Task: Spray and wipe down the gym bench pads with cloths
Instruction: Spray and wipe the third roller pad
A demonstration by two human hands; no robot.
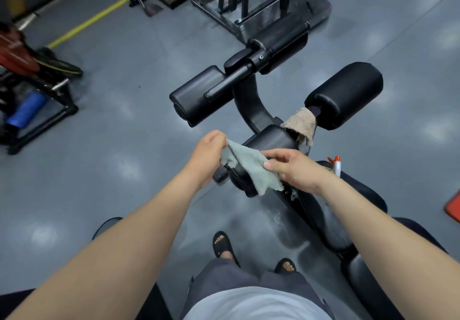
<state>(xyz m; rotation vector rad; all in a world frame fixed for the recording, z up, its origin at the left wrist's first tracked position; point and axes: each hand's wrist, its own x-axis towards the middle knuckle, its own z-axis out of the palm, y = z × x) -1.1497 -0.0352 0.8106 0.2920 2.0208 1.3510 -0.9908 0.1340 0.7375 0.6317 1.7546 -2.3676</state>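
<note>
A pale green cloth (251,167) is stretched between my two hands above the black bench. My left hand (207,156) grips its upper left corner with curled fingers. My right hand (293,167) pinches its right edge between thumb and fingers. Under the cloth lies a small black seat pad (271,140) and the bench frame. Two black roller pads stand beyond it, one on the left (196,95) and one on the right (348,93). A tan cloth (302,125) hangs on the bar by the right roller. A spray bottle (336,165) with an orange nozzle stands behind my right wrist.
The long bench pad (336,225) runs to the lower right, with wet patches on the grey floor beside it. Another black machine (261,3) stands at the back. A rack with a blue roll (27,110) sits at the left. My sandalled feet (224,245) are below.
</note>
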